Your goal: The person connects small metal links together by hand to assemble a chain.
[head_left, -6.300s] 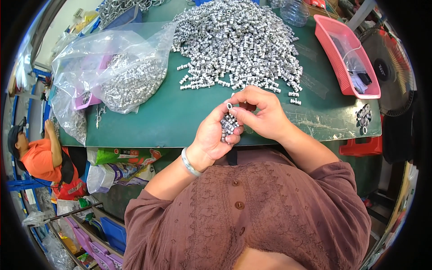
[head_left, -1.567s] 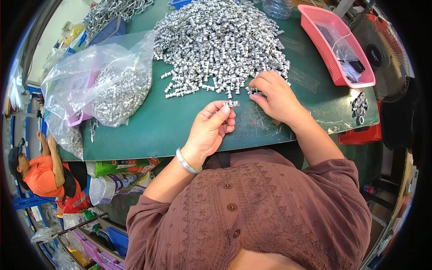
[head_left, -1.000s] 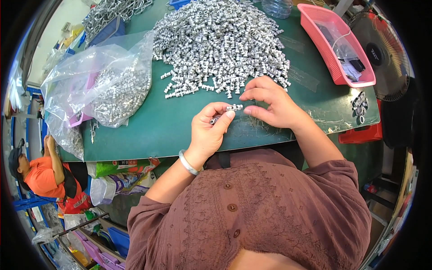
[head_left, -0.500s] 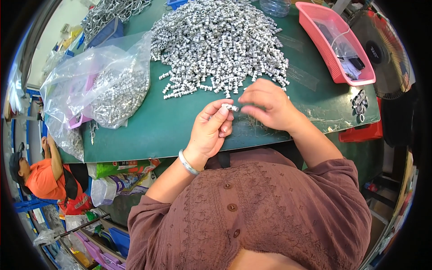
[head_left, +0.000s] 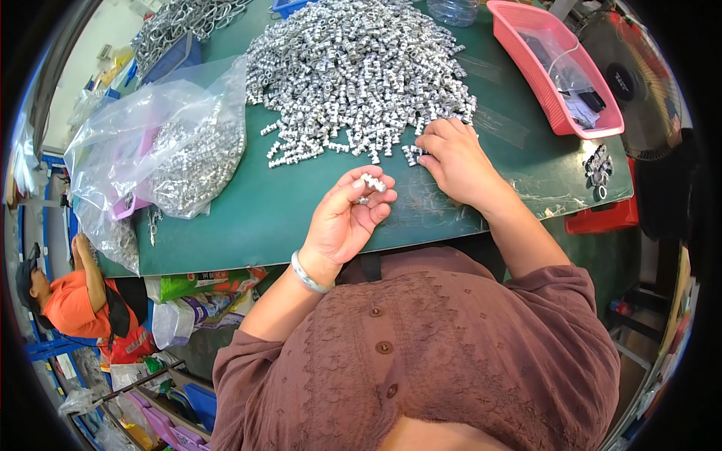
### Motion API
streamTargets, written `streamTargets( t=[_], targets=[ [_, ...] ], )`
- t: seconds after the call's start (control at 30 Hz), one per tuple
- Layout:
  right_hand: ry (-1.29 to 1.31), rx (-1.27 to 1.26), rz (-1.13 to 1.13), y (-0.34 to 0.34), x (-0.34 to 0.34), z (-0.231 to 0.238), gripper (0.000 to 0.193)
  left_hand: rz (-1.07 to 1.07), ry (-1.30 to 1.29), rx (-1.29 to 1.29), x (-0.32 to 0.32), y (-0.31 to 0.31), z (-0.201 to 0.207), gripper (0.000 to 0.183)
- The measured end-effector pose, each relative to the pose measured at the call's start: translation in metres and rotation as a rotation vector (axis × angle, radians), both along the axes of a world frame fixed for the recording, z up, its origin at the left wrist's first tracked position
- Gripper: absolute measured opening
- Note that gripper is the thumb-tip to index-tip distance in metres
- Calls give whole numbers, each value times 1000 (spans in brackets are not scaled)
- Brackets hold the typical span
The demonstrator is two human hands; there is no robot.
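A large heap of small silvery metal parts (head_left: 353,71) covers the far middle of the green table. My left hand (head_left: 346,214), palm turned up, holds a small ridged metal part (head_left: 372,183) at its fingertips. Lower in the same fingers a second small metal piece (head_left: 362,201) shows. My right hand (head_left: 459,161) rests palm down at the near right edge of the heap, touching parts there. Its fingertips are curled and partly hidden, so whether they grip a part is unclear.
A clear plastic bag of similar parts (head_left: 197,161) lies left, over a purple container. At the right are a pink basket (head_left: 560,113), dark rings (head_left: 599,167) and a fan (head_left: 628,83). A blue bin (head_left: 174,62) stands far left. A co-worker in orange (head_left: 79,304) is beyond the left edge.
My right hand has left the part in my left hand and moved up to the heap's near edge. My left fingers have opened somewhat, exposing the pieces they hold.
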State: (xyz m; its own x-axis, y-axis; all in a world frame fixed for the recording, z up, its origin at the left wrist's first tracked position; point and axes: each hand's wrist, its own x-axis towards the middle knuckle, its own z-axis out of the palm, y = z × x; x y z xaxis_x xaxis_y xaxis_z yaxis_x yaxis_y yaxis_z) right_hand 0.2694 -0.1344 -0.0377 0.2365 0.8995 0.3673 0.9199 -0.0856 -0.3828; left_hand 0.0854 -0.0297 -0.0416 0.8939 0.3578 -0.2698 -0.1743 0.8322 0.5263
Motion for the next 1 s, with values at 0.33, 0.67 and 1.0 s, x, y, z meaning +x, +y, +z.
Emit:
streamTargets(
  t=[0.33, 0.67, 1.0],
  targets=[
    [380, 173, 205, 3, -1, 6, 11, -44, 87, 145, 4, -5, -1, 20],
    [385, 319, 409, 3, -14, 14, 20, 7, 247, 415, 13, -12, 9, 11],
    [576, 241, 428, 0, -5, 11, 17, 306, 169, 1250, 9, -11, 5, 12]
  ],
)
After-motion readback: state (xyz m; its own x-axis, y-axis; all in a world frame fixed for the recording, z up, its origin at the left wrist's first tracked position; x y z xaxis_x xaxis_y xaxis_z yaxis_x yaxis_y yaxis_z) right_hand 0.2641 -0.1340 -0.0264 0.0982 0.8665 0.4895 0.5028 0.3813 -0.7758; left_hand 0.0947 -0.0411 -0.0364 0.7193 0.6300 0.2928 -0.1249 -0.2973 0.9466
